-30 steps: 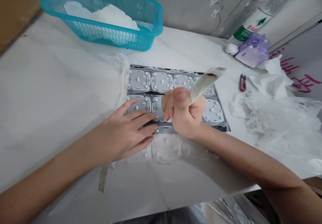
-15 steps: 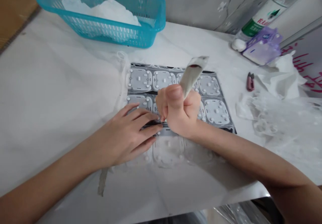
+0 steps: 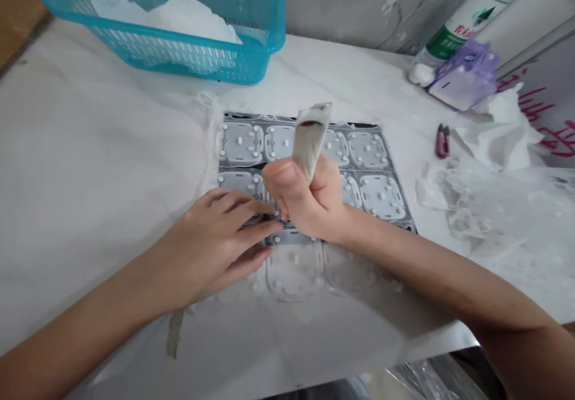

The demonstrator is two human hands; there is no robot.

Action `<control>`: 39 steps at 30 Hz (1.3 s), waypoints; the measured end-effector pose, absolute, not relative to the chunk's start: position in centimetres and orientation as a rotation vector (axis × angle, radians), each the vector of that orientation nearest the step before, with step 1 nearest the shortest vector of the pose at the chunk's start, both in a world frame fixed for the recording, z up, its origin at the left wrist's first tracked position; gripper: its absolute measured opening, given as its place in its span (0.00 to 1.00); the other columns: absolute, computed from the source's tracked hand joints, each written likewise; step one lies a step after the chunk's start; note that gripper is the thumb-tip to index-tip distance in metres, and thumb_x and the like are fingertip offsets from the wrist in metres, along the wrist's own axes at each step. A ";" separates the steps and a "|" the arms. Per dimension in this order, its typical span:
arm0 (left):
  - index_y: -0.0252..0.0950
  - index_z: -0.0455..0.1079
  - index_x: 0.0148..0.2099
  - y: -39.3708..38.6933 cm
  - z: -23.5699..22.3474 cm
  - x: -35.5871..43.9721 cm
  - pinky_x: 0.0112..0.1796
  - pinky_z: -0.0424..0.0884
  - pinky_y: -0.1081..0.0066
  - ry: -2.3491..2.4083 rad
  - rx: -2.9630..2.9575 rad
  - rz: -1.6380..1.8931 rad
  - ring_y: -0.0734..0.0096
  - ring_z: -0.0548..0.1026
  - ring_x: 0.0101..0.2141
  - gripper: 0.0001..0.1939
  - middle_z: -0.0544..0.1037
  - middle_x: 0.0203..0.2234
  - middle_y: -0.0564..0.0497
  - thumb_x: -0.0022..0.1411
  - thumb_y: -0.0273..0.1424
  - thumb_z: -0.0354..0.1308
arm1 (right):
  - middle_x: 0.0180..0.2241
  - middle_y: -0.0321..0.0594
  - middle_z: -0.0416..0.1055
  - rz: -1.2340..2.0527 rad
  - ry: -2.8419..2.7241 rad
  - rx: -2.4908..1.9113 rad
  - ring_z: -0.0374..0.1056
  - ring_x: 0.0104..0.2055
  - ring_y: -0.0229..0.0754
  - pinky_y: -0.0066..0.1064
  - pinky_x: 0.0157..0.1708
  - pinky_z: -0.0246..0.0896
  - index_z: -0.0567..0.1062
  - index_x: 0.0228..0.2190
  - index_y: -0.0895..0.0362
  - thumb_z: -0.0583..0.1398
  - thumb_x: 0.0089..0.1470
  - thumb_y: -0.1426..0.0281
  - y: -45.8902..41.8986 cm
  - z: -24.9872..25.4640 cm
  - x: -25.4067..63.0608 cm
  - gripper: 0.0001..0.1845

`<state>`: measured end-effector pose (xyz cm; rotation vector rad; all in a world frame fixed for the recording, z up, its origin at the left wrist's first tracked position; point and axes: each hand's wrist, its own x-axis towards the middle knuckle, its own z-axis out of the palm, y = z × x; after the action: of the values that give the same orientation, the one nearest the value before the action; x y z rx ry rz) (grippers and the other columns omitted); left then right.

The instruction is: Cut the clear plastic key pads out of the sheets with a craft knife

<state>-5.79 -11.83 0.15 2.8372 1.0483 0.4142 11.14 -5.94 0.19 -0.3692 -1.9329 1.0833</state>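
Note:
My right hand point(image 3: 309, 199) is closed in a fist around a flat, off-white handle point(image 3: 309, 136) that looks wrapped and has a dark slit near its top. The tool's lower end is hidden under the fist. Beneath it lies a dark sheet with rows of translucent rounded-square plastic pieces point(image 3: 381, 196), each bearing small pegs. My left hand point(image 3: 220, 244) rests palm down on the sheet's left part, fingers outstretched, fingertips close beside the right fist. The sheet's near row point(image 3: 294, 268) looks hazy, as if under a pale film.
A teal basket point(image 3: 265, 64) with white pieces stands at the back left. Along the right are a bottle point(image 3: 462, 26), a purple packet point(image 3: 469, 73), small dark-red snips point(image 3: 442, 141) and a heap of clear plastic scraps point(image 3: 507, 226). A tape strip point(image 3: 174, 334) sticks near the front edge.
The handle in my right hand has tipped from leaning right to more upright. The whole view has shifted slightly, with things appearing a bit farther left. My left hand keeps its place on the sheet.

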 end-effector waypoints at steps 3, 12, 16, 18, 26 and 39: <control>0.40 0.69 0.49 -12.0 0.1 -5.8 0.44 0.66 0.55 1.073 2.816 0.416 0.55 0.68 0.46 0.13 0.73 0.46 0.46 0.65 0.33 0.50 | 0.14 0.29 0.53 1.087 -1.850 -0.404 0.56 0.18 0.29 0.21 0.22 0.59 0.67 0.18 0.55 0.46 0.63 0.56 -6.0 -0.1 11.0 0.27; 0.39 0.70 0.47 -11.5 -0.2 -5.6 0.43 0.66 0.56 1.026 2.906 0.517 0.57 0.70 0.40 0.11 0.75 0.40 0.47 0.64 0.30 0.52 | 0.14 0.29 0.53 1.023 -1.644 -0.542 0.53 0.16 0.29 0.23 0.18 0.54 0.67 0.17 0.56 0.47 0.61 0.52 -7.0 -0.3 10.8 0.29; 0.40 0.71 0.46 -11.6 -0.2 -5.4 0.43 0.66 0.54 1.057 2.925 0.500 0.57 0.71 0.38 0.10 0.76 0.38 0.48 0.63 0.31 0.52 | 0.12 0.28 0.51 1.000 -1.681 -0.588 0.51 0.15 0.28 0.21 0.16 0.51 0.72 0.20 0.58 0.45 0.62 0.52 -6.5 0.0 10.8 0.31; 0.40 0.72 0.46 -11.6 -0.2 -5.4 0.44 0.66 0.54 1.059 2.917 0.497 0.57 0.71 0.39 0.10 0.76 0.39 0.48 0.63 0.31 0.52 | 0.13 0.28 0.53 0.996 -1.775 -0.527 0.54 0.17 0.28 0.20 0.18 0.53 0.76 0.27 0.58 0.44 0.64 0.56 -6.2 0.0 10.8 0.29; 0.39 0.72 0.45 -11.4 -0.4 -5.6 0.42 0.67 0.52 0.999 2.826 0.527 0.54 0.70 0.40 0.11 0.75 0.40 0.45 0.64 0.30 0.50 | 0.26 0.35 0.71 0.900 -1.980 -0.492 0.69 0.31 0.31 0.20 0.26 0.62 0.77 0.37 0.59 0.38 0.65 0.56 -6.9 0.1 11.3 0.33; 0.42 0.72 0.46 -11.5 -0.3 -5.5 0.48 0.63 0.53 1.072 2.850 0.488 0.58 0.71 0.43 0.11 0.77 0.40 0.50 0.64 0.31 0.52 | 0.14 0.27 0.50 0.889 -2.157 -0.448 0.50 0.16 0.27 0.20 0.18 0.47 0.75 0.42 0.59 0.39 0.67 0.65 -4.7 0.2 11.8 0.26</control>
<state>-5.52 -11.47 -0.27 2.8496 1.0719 0.4876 11.75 -4.72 0.19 -0.4479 -2.1574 0.8891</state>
